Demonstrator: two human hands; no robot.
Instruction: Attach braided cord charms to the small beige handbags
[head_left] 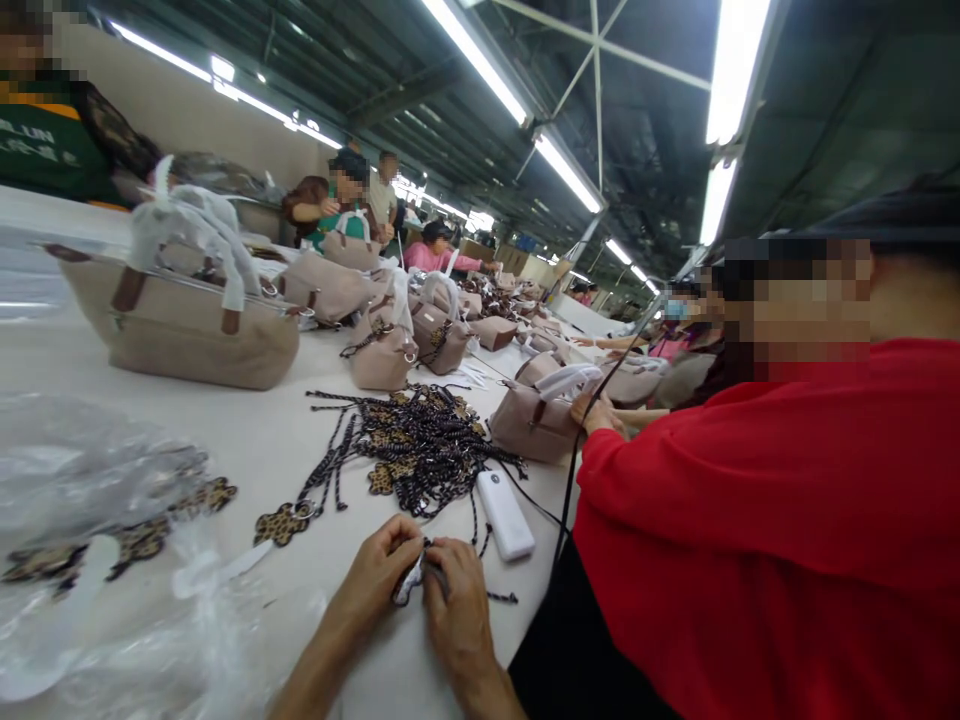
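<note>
Close together at the table's near edge, my left hand [381,568] and my right hand [459,610] are both closed with fingertips pinched. Between them is a dark braided cord [502,598], its end sticking out to the right of my right hand. A small whitish piece [408,580] shows under my left fingers; its kind is unclear. Just beyond lies a heap of black braided cords [431,470] with leopard-print flower charms. One such flower charm [281,524] lies apart, left of the heap. A white power bank [505,515] rests right of my hands.
Clear plastic bags [97,470] cover the table's left side. A beige handbag [195,330] stands behind them, with several more further back. At right, a person in a red top [772,520] touches another handbag [536,420]. A black cable [570,480] hangs alongside.
</note>
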